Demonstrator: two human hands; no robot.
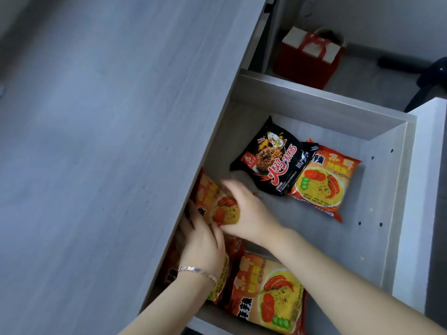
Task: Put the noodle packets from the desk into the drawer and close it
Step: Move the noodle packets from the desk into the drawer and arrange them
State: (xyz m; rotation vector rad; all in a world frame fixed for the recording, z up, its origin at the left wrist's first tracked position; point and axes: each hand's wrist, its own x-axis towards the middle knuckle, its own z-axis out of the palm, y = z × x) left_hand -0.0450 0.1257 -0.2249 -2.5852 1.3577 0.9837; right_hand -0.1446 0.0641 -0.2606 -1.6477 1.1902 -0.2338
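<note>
Stowing is the step in hand: both hands are inside the open drawer (pixel 396 180), settling an orange noodle packet (pixel 212 201) against the drawer's wall nearest the desk (pixel 96 141). The right hand (pixel 244 209) curls over the packet's edge farther from the desk, fingers bent and thumb beneath, gripping it. The left hand (pixel 200 240) lies flat with fingers spread, pressing the packet's near end and another orange packet beneath the wrist; it clamps nothing. The held packet stands tilted, part of it tucked under the desk's edge. A black packet (pixel 268 160) and an orange one (pixel 326 182) lie deeper in the drawer, away from the desk, and another orange packet (pixel 268 293) lies near the drawer's front. No packets show on the visible desk top, so I judge the next move calls for letting go, drawing both hands out, and pushing the drawer shut.
</note>
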